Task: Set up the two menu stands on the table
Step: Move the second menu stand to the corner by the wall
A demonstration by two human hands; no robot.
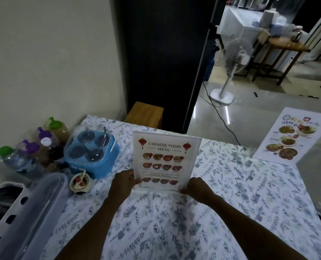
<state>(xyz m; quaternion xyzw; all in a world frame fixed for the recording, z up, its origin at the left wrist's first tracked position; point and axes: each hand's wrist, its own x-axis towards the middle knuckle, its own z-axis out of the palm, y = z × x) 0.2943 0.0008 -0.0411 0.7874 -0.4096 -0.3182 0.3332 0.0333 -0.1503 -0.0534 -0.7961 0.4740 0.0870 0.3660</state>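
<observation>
Both hands on the Chinese food menu stand [164, 160]: left hand [122, 182] pinches its lower left edge, thumb on the front face; right hand [197, 188] grips the lower right corner at the base. Stand is upright, long axis vertical, face toward me, base on or just at the floral tablecloth [231, 184], can't tell if fully seated. It's dead ahead of both hands, neither nearer. Left of the stand: small sauce bowl [80, 182], blue condiment caddy [92, 151], bottles [34, 147] beyond that by the wall. Second menu [287, 136], the Thai one, is well right of the stand at the table's far right corner, looks leaning back or flat, unclear. Right hand is the nearer one for it; reach goes right and away from me.
</observation>
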